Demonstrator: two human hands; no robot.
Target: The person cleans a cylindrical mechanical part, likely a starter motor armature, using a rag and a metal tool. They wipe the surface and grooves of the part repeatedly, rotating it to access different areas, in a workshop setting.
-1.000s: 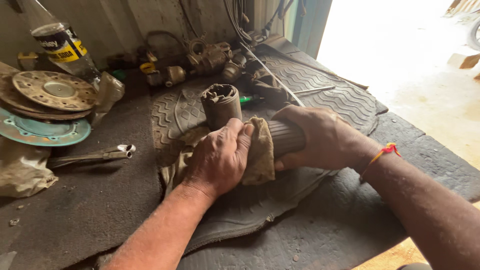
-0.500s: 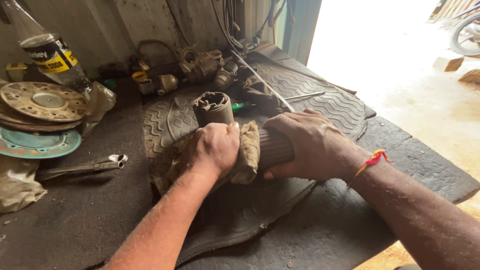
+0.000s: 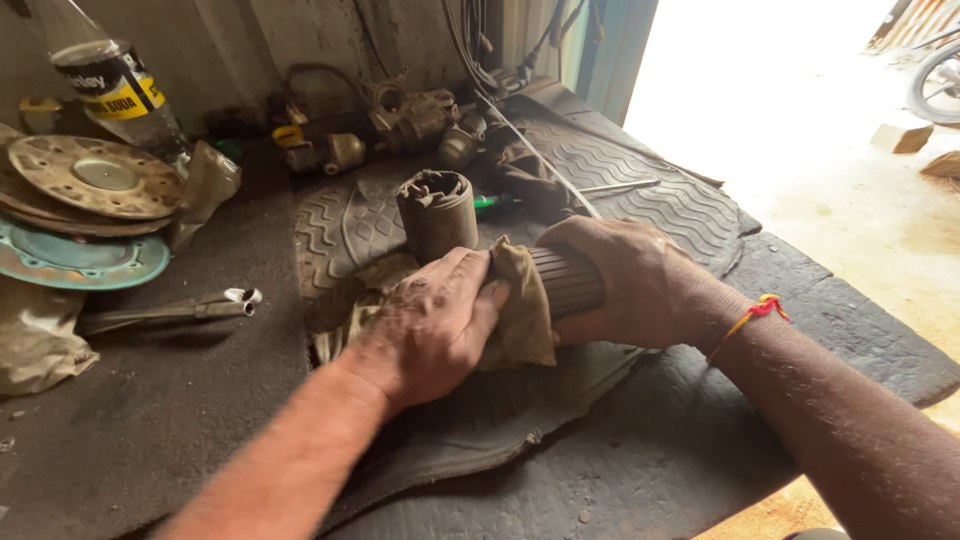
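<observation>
The fingers (image 3: 478,285) of the left hand (image 3: 432,325) are pressed together and curled down over a dirty tan rag (image 3: 520,310), which is clamped against a greasy metal shaft (image 3: 565,280). The fingers of the right hand (image 3: 625,280) are wrapped closed around the ribbed, splined stretch of the same shaft, just beside the rag. A red and yellow thread band (image 3: 757,310) is worn on the right wrist. The shaft is held lying across a ridged black rubber mat (image 3: 640,190), and its hollow cylindrical end (image 3: 437,212) is turned up just beyond the left knuckles. The mat is spread over a dark, grimy workbench (image 3: 150,420). To the left, near the rag, a flat metal tool (image 3: 170,312) is laid on the bench, and further left worn metal discs (image 3: 90,180) are stacked over a teal plate (image 3: 80,262), with a plastic bottle (image 3: 110,90) behind them. Small metal parts (image 3: 415,120) are heaped along the back wall.
</observation>
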